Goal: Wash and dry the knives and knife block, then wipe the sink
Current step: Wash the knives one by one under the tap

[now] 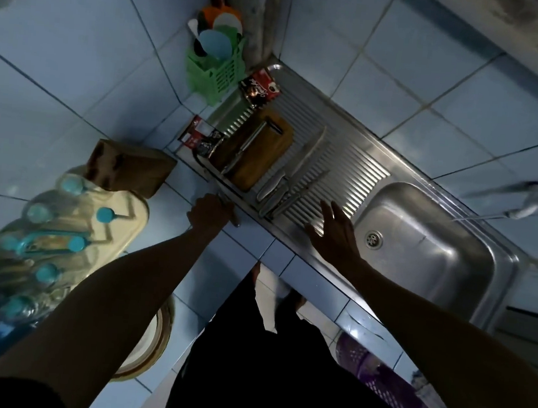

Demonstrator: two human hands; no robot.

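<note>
A wooden knife block lies flat on the ribbed steel drainboard, with one steel knife resting along its top. Several more steel knives lie side by side on the ribs to the right of the block, handles toward me. My left hand is at the drainboard's front left edge, fingers curled round what looks like a metal knife handle. My right hand hovers with spread fingers over the drainboard, between the knives and the sink basin. The basin holds nothing.
A faucet reaches over the basin from the right. A green utensil basket and snack packets stand at the back corner. A brown paper bag and capped water bottles are on the left. A purple basket sits on the floor.
</note>
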